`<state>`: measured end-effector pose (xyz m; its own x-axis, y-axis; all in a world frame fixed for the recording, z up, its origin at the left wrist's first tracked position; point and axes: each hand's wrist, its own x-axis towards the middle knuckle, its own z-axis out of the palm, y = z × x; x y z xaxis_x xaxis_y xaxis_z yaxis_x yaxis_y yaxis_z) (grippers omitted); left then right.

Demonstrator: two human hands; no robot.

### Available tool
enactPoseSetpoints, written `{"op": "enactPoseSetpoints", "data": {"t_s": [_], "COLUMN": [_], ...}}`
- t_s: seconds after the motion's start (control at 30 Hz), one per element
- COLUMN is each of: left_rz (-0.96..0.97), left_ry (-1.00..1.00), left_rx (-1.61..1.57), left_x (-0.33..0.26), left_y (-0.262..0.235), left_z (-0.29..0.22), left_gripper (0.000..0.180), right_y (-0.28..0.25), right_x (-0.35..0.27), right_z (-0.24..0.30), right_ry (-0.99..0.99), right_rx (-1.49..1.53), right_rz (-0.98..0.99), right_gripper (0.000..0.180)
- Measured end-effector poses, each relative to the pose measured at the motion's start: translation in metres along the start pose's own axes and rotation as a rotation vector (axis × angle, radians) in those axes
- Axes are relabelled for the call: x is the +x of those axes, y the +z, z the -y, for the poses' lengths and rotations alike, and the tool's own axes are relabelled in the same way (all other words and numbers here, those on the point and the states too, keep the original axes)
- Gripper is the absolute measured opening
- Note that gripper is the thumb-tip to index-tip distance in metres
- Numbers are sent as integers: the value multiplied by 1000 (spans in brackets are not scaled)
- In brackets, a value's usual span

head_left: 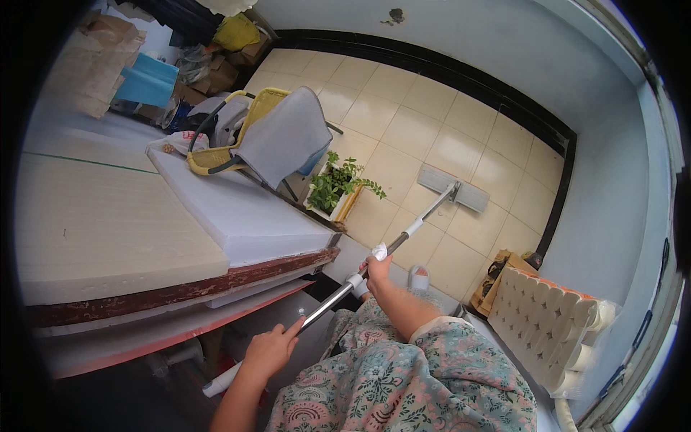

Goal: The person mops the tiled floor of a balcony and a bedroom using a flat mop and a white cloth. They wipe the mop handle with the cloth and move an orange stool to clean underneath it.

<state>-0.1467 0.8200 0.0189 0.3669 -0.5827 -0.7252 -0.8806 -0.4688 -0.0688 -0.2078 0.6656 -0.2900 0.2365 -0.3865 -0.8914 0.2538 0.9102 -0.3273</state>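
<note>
Mop point(397, 243), flat-headed, with a long silver-and-grey handle: held slantwise by both hands. Its rectangular grey mop head point(471, 196) was set down on cream floor tiles point(405, 129), well ahead and to the right of the right hand. Left hand point(272, 351): closed around the lower handle; a white end grip point(222, 380) was seen below it, to the left. Right hand point(377, 271): wrapped around the handle farther up; a small white object point(379, 252), its kind not told, was placed at its fingers.

Potted plant point(331, 186), green-leaved, in a white planter: stood on the tiles ahead and to the left of the right hand. Chair point(265, 106), yellow-framed, draped with grey cloth point(284, 140): located beyond the plant, farther left. White boards point(237, 209), thick, stacked: positioned left of the right hand and ahead of the left, on a red-brown ledge point(180, 288).

Toilet rolls point(540, 320), wrapped in clear plastic: kept well to the right of the right hand. Brown paper bag point(484, 291): found just beside the rolls. White slipper point(419, 279): worn on a foot, near the right hand, to its right.
</note>
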Motion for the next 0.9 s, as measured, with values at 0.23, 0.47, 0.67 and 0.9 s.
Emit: {"op": "enactPoseSetpoints", "data": {"t_s": [0.23,0.47,0.67,0.9], "left_rz": [-233,61,177,139], "left_ry": [13,-73,-154,-175], "left_rx": [-2,-226,-330,-374], "left_x": [107,97,-22,-166], "left_y": [3,73,179,248], "left_z": [-37,-17,55,137], "left_gripper": [46,53,54,53], "right_y": [29,1,-26,-31], "right_x": [85,105,49,-88], "right_z": [59,-13,-168,-307], "right_ry": [-132,-114,-66,105], "right_rx": [-460,-1115,-1314,-1253], "right_rz": [170,51,56,160], "right_gripper": [84,96,101,103]}}
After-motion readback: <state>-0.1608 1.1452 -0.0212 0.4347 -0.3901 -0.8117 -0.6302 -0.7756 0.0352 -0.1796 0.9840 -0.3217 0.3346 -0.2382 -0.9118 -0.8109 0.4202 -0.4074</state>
